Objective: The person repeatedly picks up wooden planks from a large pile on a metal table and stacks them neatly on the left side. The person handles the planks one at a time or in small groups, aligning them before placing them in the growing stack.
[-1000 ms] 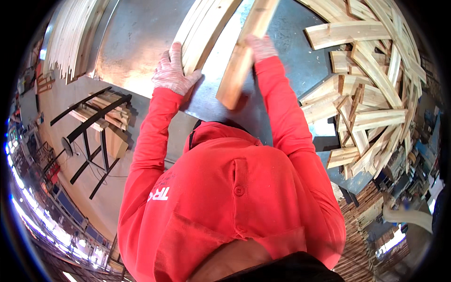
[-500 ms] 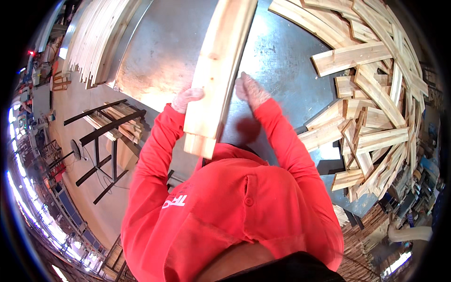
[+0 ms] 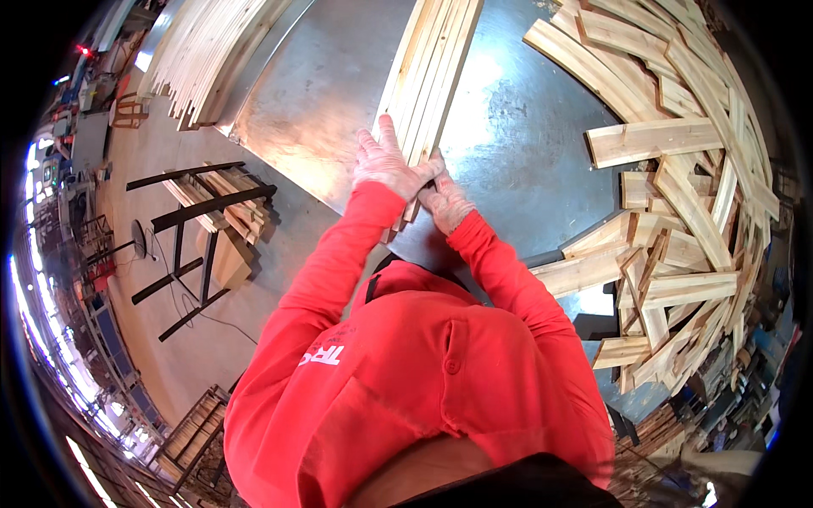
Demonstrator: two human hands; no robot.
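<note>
Several long, pale wooden boards [image 3: 434, 76] stand on edge, side by side, on the metal tabletop [image 3: 318, 85] in front of me. They run away from me, and their near ends are slightly uneven. My left hand [image 3: 386, 162] rests across the left side and top of the bundle near its close end, fingers spread and thumb reaching right. On the right side of the same end, my right hand [image 3: 447, 200] is closed against the boards, with its fingertips partly hidden. Both hands nearly meet there.
A large heap of loose boards [image 3: 652, 135] covers the table's right side. Neatly lined-up strips [image 3: 216, 51] lie at the far left. Left of the table, a dark metal stand [image 3: 199, 216] holds more wood above the floor, near a cable.
The boards have turned from lying broad face up to standing on edge. My left hand has moved right onto the bundle, and my right hand has come down to its near end.
</note>
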